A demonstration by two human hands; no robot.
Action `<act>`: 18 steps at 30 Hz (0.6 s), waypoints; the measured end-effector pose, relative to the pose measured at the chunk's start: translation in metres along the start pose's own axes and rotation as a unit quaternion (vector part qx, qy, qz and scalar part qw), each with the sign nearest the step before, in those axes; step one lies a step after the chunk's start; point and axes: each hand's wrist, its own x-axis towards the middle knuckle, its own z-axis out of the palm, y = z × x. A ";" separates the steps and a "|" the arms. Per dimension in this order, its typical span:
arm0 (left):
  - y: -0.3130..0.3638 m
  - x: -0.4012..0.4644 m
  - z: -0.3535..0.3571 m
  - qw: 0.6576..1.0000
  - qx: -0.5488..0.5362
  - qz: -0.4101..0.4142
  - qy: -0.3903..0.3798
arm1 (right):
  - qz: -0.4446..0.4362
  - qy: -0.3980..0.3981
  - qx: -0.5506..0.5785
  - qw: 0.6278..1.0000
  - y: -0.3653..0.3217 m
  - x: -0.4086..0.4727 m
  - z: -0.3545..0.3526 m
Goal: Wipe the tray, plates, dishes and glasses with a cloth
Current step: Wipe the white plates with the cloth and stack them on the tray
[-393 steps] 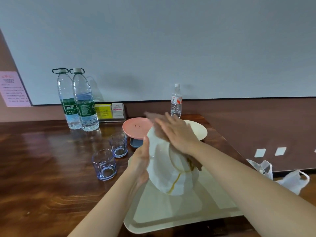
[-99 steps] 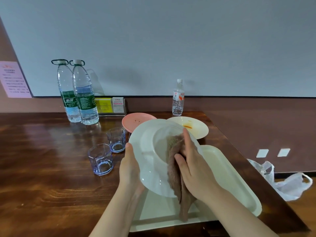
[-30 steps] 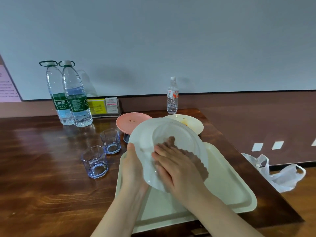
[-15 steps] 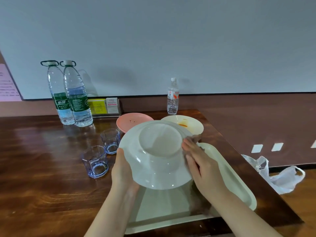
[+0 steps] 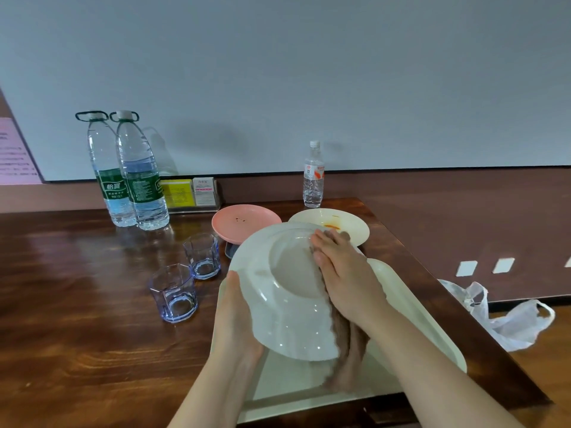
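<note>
My left hand [image 5: 236,316] grips the left rim of a white deep plate [image 5: 278,291], held tilted above the cream tray [image 5: 417,316]. My right hand [image 5: 346,273] lies flat on the plate's right side and presses a brown cloth [image 5: 346,356] against it; the cloth's end hangs down over the tray. A pink dish [image 5: 245,222] and a cream plate [image 5: 349,225] with a red stain sit behind. Two bluish glasses [image 5: 174,293] [image 5: 202,256] stand left of the tray.
Two large water bottles [image 5: 137,171] and a small bottle [image 5: 313,176] stand by the wall, with a card holder [image 5: 191,194] between them. The wooden table's right edge [image 5: 448,288] runs beside the tray. White plastic bags [image 5: 506,316] lie on the floor to the right.
The plate has turned from bottom-up half a second ago to hollow side up. My right hand and the cloth moved from the plate's right rim onto its inner right side.
</note>
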 end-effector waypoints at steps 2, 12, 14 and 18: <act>-0.002 -0.001 0.006 0.999 0.035 0.001 0.004 | -0.043 -0.024 -0.054 0.997 -0.010 0.007 -0.003; 0.004 -0.002 -0.003 1.000 0.008 -0.029 0.007 | -0.106 -0.139 -0.157 0.972 0.006 -0.006 -0.004; 0.000 -0.006 0.000 0.999 0.003 -0.037 -0.032 | -0.068 -0.155 -0.159 0.973 0.005 0.004 -0.002; -0.001 -0.006 0.011 0.997 0.029 -0.040 -0.063 | -0.154 -0.132 -0.187 0.961 -0.019 0.013 0.011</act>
